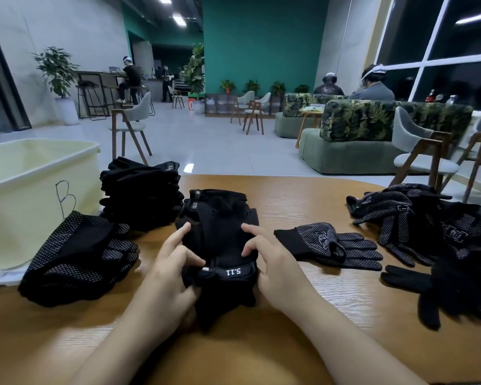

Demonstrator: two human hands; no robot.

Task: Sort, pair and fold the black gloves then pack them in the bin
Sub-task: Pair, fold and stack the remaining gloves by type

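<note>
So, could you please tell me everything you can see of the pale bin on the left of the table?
The bin is a pale yellowish, slightly see-through plastic tub with a thick rolled rim and no lid on it. It stands upright at the table's left edge, cut off by the frame. A hand-drawn letter B marks its near wall. What shows of its inside looks empty. A stack of dotted gloves lies against its front.

A wooden table (303, 195) carries black gloves (328, 243) and a bin (25, 207).
</note>
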